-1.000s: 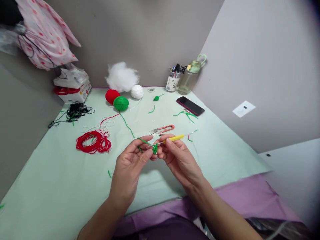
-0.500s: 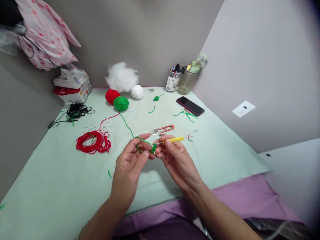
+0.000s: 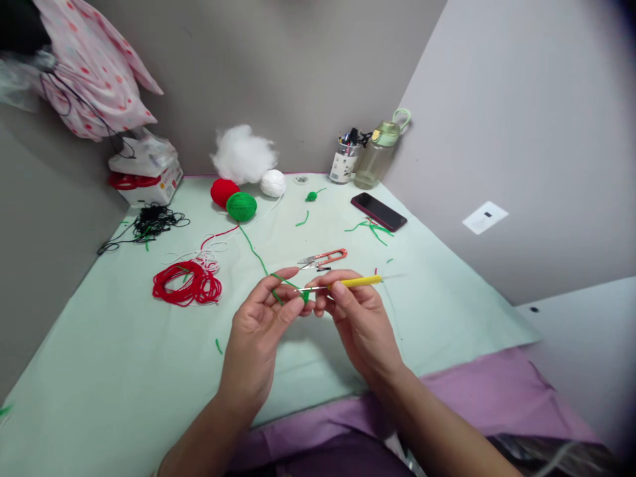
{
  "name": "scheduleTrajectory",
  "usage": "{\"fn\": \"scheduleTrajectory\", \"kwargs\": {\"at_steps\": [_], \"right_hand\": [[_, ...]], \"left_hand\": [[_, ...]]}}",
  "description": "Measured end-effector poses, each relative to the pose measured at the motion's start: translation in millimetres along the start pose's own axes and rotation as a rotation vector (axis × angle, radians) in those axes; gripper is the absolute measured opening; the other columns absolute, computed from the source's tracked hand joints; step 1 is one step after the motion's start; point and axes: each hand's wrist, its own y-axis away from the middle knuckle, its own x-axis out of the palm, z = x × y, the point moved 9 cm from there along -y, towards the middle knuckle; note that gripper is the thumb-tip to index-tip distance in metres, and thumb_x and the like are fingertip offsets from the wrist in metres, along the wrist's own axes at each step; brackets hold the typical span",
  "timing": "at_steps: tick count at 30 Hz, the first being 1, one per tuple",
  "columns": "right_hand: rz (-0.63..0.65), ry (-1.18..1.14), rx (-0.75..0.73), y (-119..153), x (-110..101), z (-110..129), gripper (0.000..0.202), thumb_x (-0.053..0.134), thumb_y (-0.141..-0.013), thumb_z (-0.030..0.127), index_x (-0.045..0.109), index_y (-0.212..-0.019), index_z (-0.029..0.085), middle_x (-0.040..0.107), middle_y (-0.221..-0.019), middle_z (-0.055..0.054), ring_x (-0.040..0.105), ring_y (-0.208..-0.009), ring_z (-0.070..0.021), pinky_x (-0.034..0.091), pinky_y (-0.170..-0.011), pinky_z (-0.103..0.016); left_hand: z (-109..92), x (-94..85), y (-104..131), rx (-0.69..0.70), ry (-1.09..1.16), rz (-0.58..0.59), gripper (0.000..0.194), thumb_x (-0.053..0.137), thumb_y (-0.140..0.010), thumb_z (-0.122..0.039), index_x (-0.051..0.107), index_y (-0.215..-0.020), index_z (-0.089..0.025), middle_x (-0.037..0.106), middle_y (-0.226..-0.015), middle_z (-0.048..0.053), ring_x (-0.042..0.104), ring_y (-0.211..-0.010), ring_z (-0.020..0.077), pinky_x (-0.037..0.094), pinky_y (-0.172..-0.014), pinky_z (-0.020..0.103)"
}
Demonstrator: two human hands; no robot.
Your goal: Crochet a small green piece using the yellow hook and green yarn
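My left hand pinches a small green crochet piece between thumb and fingers, with green yarn looped over the index finger. That strand runs back to a green yarn ball. In my right hand is a crochet hook with a yellow handle, held between thumb and fingers. The hook's metal shaft points left and meets the green piece; its exact place in the stitch is too small to make out. Orange-handled thread snips lie just beyond my hands.
Behind are a red yarn ball, a white yarn ball and white stuffing. Coiled red yarn and tangled black yarn lie left. A phone, pen cup and bottle stand or lie right.
My right hand has shifted slightly right, and the yellow hook has moved with it and lies more level. My left hand keeps its hold on the green piece, nearly still.
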Motion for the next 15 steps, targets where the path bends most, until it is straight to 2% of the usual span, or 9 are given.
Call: {"fn": "scheduleTrajectory", "kwargs": {"at_steps": [4, 7, 9, 12, 14, 15], "right_hand": [[0.139, 0.078, -0.035, -3, 5, 12, 0.017, 0.075, -0.096, 0.040, 0.079, -0.095, 0.024, 0.080, -0.092, -0.003, 0.068, -0.065, -0.0115, 0.060, -0.068, -0.027], [0.205, 0.257, -0.148, 0, 9, 27, 0.017, 0.065, -0.103, 0.035, 0.077, -0.100, 0.024, 0.080, -0.094, -0.004, 0.072, -0.069, -0.0139, 0.061, -0.069, -0.030], [0.213, 0.481, -0.300, 6, 12, 40, 0.018, 0.059, -0.107, 0.028, 0.076, -0.105, 0.023, 0.079, -0.094, -0.004, 0.074, -0.074, -0.0151, 0.062, -0.073, -0.031], [0.277, 0.871, -0.623, 25, 30, 54, 0.019, 0.056, -0.106, 0.019, 0.074, -0.114, 0.022, 0.079, -0.099, -0.006, 0.075, -0.085, -0.0177, 0.062, -0.078, -0.031], [0.326, 1.098, -0.827, 39, 42, 53, 0.023, 0.059, -0.103, 0.013, 0.073, -0.119, 0.022, 0.079, -0.107, -0.008, 0.076, -0.095, -0.0195, 0.063, -0.082, -0.031], [0.328, 1.155, -0.884, 44, 45, 52, 0.026, 0.062, -0.101, 0.011, 0.074, -0.120, 0.024, 0.079, -0.109, -0.008, 0.076, -0.099, -0.0203, 0.063, -0.085, -0.031]], "left_hand": [[-6, 1.3, 2, -0.007, -0.016, 0.040, 0.029, 0.083, -0.086, -0.025, 0.079, -0.115, -0.027, 0.066, -0.084, -0.004, 0.068, -0.078, 0.0107, 0.055, -0.081, 0.022], [-8, -0.1, 2, 0.003, -0.058, 0.043, 0.028, 0.081, -0.088, -0.026, 0.078, -0.116, -0.027, 0.066, -0.084, -0.003, 0.066, -0.077, 0.0103, 0.053, -0.080, 0.021], [-8, -2.2, 2, 0.030, -0.089, 0.026, 0.028, 0.080, -0.089, -0.026, 0.078, -0.117, -0.027, 0.065, -0.083, -0.003, 0.064, -0.077, 0.0100, 0.053, -0.081, 0.021], [-10, -4.7, 4, 0.089, -0.128, -0.019, 0.032, 0.082, -0.087, -0.023, 0.078, -0.118, -0.027, 0.064, -0.080, -0.004, 0.062, -0.078, 0.0099, 0.052, -0.079, 0.019], [-6, -3.8, 4, 0.059, -0.092, -0.029, 0.038, 0.084, -0.085, -0.023, 0.076, -0.122, -0.026, 0.065, -0.083, -0.003, 0.058, -0.071, 0.0075, 0.049, -0.068, 0.015], [-2, -1.9, 5, 0.010, -0.048, -0.018, 0.041, 0.085, -0.085, -0.024, 0.076, -0.124, -0.026, 0.065, -0.084, -0.003, 0.053, -0.063, 0.0051, 0.045, -0.059, 0.013]]}}
